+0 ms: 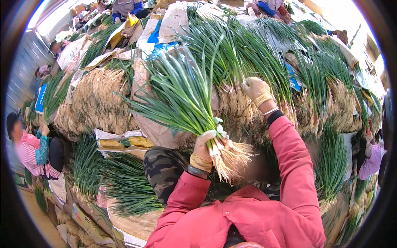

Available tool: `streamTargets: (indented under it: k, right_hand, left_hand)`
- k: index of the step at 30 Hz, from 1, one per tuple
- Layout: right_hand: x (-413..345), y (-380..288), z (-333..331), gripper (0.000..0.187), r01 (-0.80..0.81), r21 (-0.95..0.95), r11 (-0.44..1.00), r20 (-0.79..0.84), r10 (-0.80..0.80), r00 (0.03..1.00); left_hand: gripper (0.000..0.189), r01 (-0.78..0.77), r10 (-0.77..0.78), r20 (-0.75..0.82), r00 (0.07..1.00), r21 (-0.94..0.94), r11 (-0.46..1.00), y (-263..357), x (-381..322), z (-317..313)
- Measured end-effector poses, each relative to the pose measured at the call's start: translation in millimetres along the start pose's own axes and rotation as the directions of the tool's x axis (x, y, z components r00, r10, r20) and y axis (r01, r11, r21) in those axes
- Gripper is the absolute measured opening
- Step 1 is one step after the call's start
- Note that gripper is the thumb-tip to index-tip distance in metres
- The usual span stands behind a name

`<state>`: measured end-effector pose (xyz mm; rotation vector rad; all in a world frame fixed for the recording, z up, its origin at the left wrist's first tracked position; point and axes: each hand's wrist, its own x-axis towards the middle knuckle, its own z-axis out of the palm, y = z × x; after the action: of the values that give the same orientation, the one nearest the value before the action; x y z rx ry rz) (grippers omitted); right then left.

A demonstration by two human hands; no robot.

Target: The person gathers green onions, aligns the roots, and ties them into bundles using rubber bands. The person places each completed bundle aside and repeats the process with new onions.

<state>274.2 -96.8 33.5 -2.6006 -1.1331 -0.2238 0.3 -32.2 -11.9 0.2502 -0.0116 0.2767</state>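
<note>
My left hand (pixel 207 145), in a pale thin glove, is closed round a bunch of green onions (pixel 186 108) just above the roots. The long green leaves fan up and to the left, and the pale roots hang to the lower right. Further up on the right, my right hand (pixel 256 90), gloved too, is at the white stems of a row of green onions (pixel 231 66) lying on the heap. Its fingers are bent; whether they pinch a stem cannot be seen.
A heap of dry-rooted green onions (pixel 99 99) stands at the left, beside a brownish woven sack (pixel 164 133). More green onions (pixel 133 183) lie at the lower left. Co-workers sit at the far left (pixel 37 148), the right edge (pixel 370 158) and the top (pixel 127 9).
</note>
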Motion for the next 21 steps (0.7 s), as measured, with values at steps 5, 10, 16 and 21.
streamTargets:
  k: [5, 10, 16, 21]
  right_hand:
    - [7, 53, -27, 0.018, -0.023, 0.44, 0.898, -0.178, 0.112, 0.978]
    - [-59, -6, -88, 0.014, 0.011, 0.54, 0.842, -0.291, 0.175, 0.941]
    - [-150, -46, -64, 0.013, 0.41, 0.027, 0.912, -0.378, -0.37, 0.849]
    - [-168, -45, -53, 0.022, 0.66, -0.094, 0.745, -0.135, -0.666, 0.733]
  left_hand:
    - [0.057, 0.058, -0.059, -0.006, 0.998, -0.1, 0.993, -8, -1, -7]
    - [0.037, 0.033, -0.034, -0.013, 0.999, -0.053, 0.998, -5, -2, -17]
    - [0.043, 0.028, -0.028, 0.007, 1.0, -0.027, 0.999, -15, 5, 9]
    - [0.033, 0.022, -0.019, 0.074, 0.997, -0.041, 0.999, -20, 2, -12]
